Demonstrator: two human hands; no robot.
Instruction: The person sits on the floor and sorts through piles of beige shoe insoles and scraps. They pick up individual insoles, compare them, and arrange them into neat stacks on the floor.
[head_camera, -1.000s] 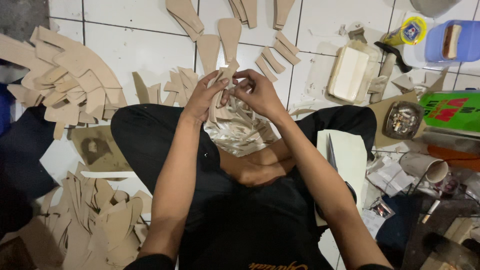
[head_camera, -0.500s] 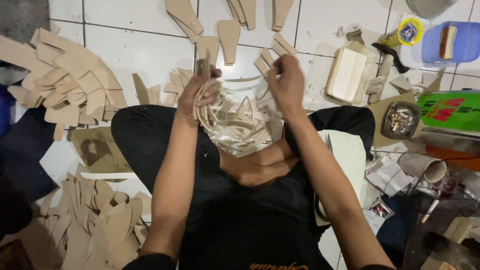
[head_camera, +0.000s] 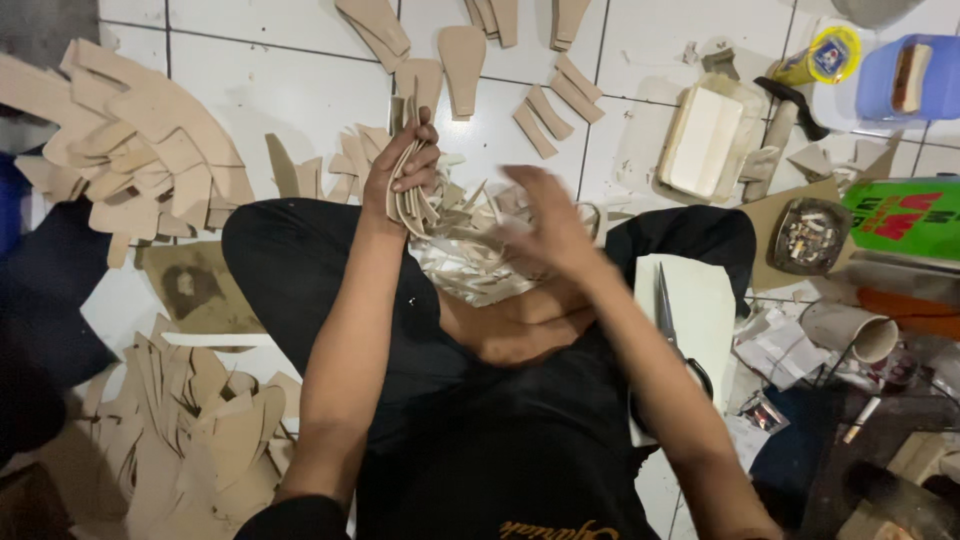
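So I'm sitting cross-legged on the white tile floor, and my left hand is squeezing shut around a bundle of thin tan strips, holding them upright just above my knee. My right hand is hanging over the scrap pile in my lap, blurry, fingers looking loosely spread and not gripping anything I can make out. Risk as I'm seeing it: the strips are fanning out below my fist, so a loose grip could be letting some slide into the offcuts. The scissors are lying on a pale sheet right beside my right forearm, so that side's tight. Cut pieces are crowding my left; bare tile is mostly straight ahead
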